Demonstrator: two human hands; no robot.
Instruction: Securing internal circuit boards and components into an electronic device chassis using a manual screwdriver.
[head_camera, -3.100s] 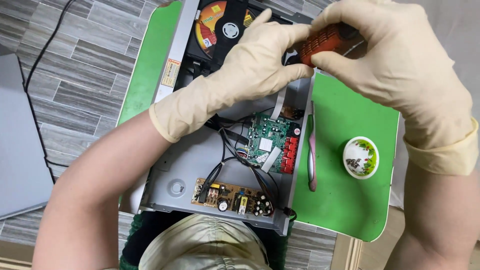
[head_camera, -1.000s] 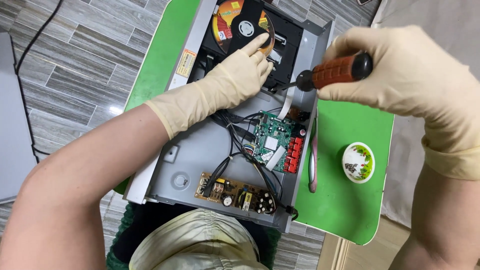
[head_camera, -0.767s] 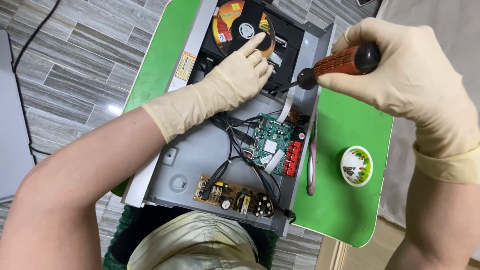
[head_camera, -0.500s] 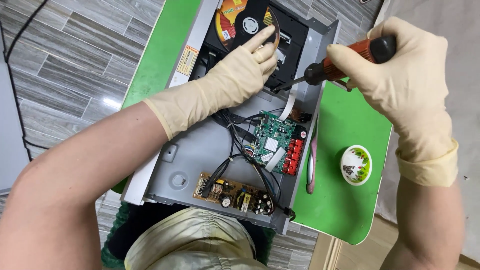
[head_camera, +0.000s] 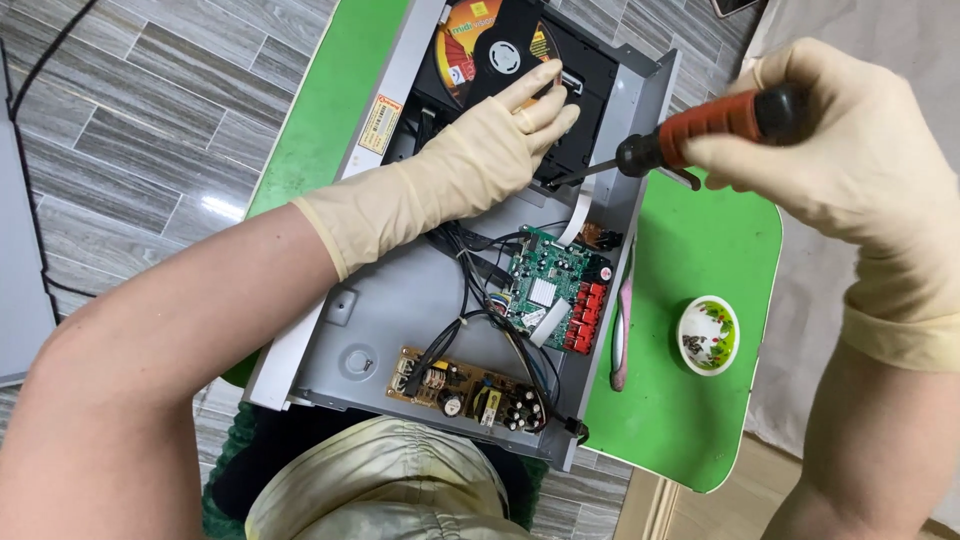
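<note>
While your left hand (head_camera: 500, 140) lies flat, open, on black disc drive (head_camera: 590, 75), your right hand (head_camera: 850, 150) grips red-handled screwdriver (head_camera: 665, 150), tip at drive edge.

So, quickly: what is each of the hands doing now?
Left hand: open, flat on the black disc drive.
Right hand: closed around the screwdriver.

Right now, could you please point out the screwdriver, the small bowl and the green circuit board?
screwdriver (head_camera: 705, 125), head view, on its orange grip.
small bowl (head_camera: 708, 335), head view, on its inside.
green circuit board (head_camera: 548, 280), head view, on its middle.
</note>
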